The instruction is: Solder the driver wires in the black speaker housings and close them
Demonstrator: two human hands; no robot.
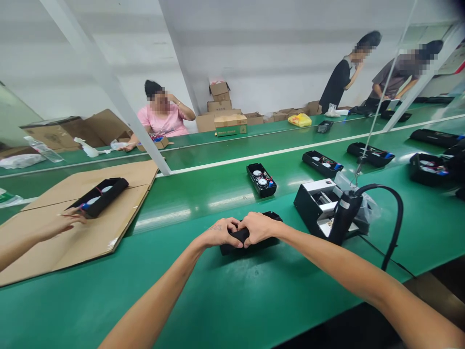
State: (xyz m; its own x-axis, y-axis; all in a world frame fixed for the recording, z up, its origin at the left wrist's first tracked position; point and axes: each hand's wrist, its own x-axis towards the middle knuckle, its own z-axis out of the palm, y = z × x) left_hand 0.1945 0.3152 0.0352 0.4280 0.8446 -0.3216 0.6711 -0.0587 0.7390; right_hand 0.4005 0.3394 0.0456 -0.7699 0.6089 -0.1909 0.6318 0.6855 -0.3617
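Both my hands are closed on a long black speaker housing [271, 216] lying on the green belt [218, 300] in front of me. My left hand [220, 232] grips its near left part with fingers curled. My right hand [258, 228] wraps over its middle, touching the left hand. Most of the housing is hidden beneath them.
A black and white fixture [319, 203] with a hanging electric screwdriver [345, 213] stands to the right. More open black housings [261, 179] lie along the belt. At left a co-worker's hand [60, 224] touches a housing [100, 196] on cardboard [83, 232]. Three other people are at the far side.
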